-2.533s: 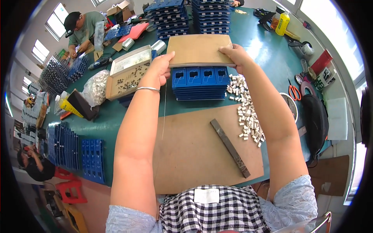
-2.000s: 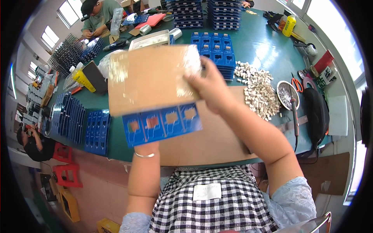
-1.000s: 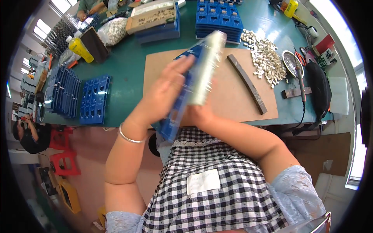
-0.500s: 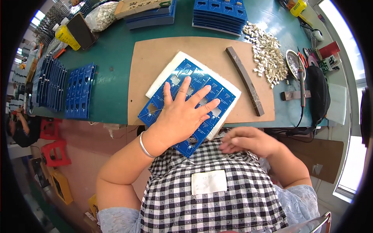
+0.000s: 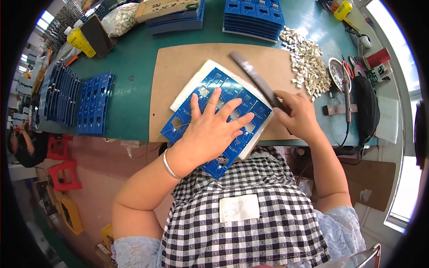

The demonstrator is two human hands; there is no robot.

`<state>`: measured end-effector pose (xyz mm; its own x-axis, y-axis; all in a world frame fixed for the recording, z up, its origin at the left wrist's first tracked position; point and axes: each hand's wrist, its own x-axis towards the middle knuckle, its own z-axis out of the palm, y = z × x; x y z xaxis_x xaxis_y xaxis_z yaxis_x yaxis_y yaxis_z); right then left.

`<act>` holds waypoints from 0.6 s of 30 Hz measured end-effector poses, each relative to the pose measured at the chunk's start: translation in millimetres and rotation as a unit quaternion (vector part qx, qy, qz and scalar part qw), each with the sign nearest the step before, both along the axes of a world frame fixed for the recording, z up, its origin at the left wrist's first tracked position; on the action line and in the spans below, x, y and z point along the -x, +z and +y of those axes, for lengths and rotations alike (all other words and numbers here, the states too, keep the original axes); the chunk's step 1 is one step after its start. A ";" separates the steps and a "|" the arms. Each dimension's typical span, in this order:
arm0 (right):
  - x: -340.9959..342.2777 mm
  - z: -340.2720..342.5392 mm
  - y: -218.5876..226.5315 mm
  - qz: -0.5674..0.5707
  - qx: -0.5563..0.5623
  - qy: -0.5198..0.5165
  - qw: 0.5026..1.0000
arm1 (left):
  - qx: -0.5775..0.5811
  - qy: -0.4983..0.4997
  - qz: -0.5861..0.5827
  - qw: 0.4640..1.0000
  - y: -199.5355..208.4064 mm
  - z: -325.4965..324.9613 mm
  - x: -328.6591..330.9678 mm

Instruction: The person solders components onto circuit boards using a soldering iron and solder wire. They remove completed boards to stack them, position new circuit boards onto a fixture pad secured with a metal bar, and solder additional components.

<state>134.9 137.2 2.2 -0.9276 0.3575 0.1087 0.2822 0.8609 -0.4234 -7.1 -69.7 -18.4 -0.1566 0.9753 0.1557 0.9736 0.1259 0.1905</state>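
A blue circuit board panel [image 5: 215, 156] with several cut-outs lies at a slant on a white foam pad [image 5: 190, 91], its near corner reaching over the table edge. My left hand [image 5: 210, 129] presses flat on the panel with fingers spread. In my right hand [image 5: 297, 115] is a long dark flat bar [image 5: 254, 77], gripped by its near end. The bar is slightly blurred and slants up to the left beside the panel's right side. Beneath all of these lies a brown board [image 5: 174, 67].
Small metal parts [image 5: 308, 62] are heaped at the right. Blue panels are stacked at the back [image 5: 254, 20] and stand upright in a row [image 5: 58, 96] at the left. A soldering iron [image 5: 346, 100] and a dish [image 5: 336, 70] lie at the far right.
My right hand has moved up from the apron to the table and taken hold of the dark bar, which has shifted left. My left hand stays on the panel.
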 end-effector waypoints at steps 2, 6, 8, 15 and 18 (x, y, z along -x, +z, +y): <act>15.4 -9.9 1.4 -0.001 0.011 0.038 0.999 | 0.000 0.004 0.000 1.000 0.2 0.1 -0.9; 42.7 -17.8 -7.7 -0.029 -0.015 0.105 0.994 | 0.002 0.011 -0.006 1.000 1.4 0.4 -0.4; 43.9 -19.2 -10.8 -0.007 -0.021 0.118 0.993 | 0.001 0.010 -0.014 1.000 2.5 -0.3 0.4; 36.7 -33.5 -1.5 -0.056 -0.157 0.104 0.980 | -0.078 -0.002 -0.191 0.978 5.3 -6.9 15.9; 39.0 -48.2 -0.2 -0.062 -0.114 0.137 0.982 | -0.105 -0.004 -0.186 0.977 3.7 -6.7 15.6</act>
